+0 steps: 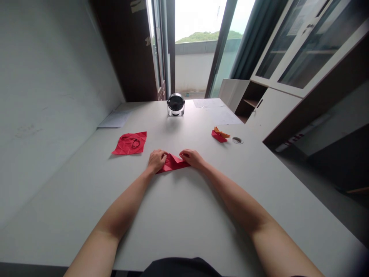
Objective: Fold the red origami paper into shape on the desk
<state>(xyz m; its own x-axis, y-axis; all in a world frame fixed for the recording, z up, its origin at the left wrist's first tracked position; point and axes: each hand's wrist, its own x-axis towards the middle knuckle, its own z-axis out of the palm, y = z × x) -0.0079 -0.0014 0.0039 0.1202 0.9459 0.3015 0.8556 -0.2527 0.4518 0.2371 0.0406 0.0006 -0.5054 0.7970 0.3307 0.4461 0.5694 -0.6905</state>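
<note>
- Folded red paper [173, 164]: on the white table [184, 219], between my hands.
- Creased red sheet [124, 147]: leftward, under a dark loop [135, 147].
- Left hand [156, 159]: fingers gripping the paper's left end.
- Right hand [192, 157]: fingers bent at its right end (whether pinching, I can't tell).
- Orange-and-red piece [220, 135]: farther right.

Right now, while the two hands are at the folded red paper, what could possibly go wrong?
First, the red paper has a raised flap between the left hand and the right hand; uneven pressure might crease it crookedly.

Second, the small red-and-orange folded piece lies loose-looking beyond the right hand, so a wide outward sweep could perhaps knock it.
</note>
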